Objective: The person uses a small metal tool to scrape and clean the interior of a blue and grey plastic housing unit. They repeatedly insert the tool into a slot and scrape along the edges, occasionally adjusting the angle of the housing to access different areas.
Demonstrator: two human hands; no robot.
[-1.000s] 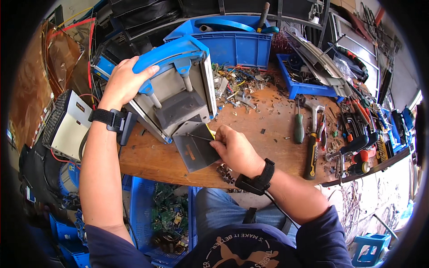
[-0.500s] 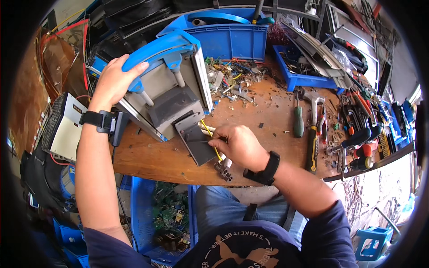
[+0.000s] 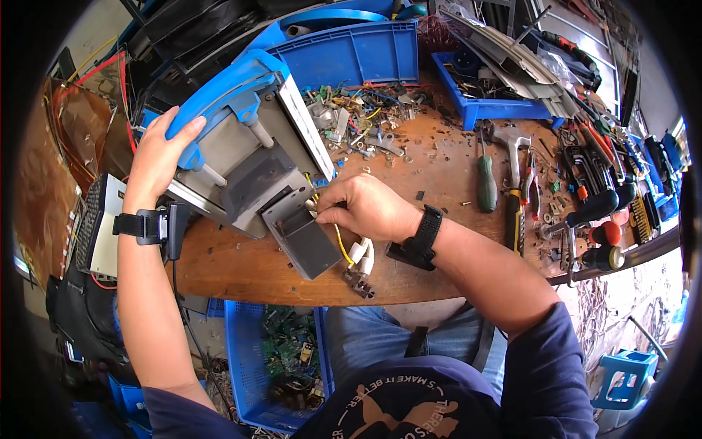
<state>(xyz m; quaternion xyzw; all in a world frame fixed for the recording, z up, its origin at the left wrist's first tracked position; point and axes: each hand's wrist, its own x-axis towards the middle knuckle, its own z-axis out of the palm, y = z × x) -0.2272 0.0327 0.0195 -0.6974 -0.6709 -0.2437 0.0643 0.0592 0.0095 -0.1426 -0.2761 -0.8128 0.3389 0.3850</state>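
My left hand (image 3: 161, 150) grips the top edge of a tilted blue-and-grey metal frame assembly (image 3: 227, 77), with two grey posts and a dark housing (image 3: 254, 184) inside it. My right hand (image 3: 345, 205) is closed in a pinch at the right edge of a dark metal box (image 3: 297, 241) attached below the housing; what its fingertips hold is hidden. A yellow cable (image 3: 341, 245) runs down beside the box to white sleeved leads (image 3: 361, 258) and a brown connector piece (image 3: 360, 285) lying near the bench edge.
A pile of scrap parts (image 3: 365, 121) lies behind the frame, with blue bins (image 3: 340, 55) beyond. A screwdriver (image 3: 485, 179), hammer (image 3: 512, 143), pliers and assorted tools lie to the right on the wooden bench (image 3: 212, 271). Below sits a bin of circuit boards (image 3: 292, 344).
The frame and my left hand have shifted left. The dark box has swung to a different angle, and more yellow cable and white leads show beside my right hand, which has moved up.
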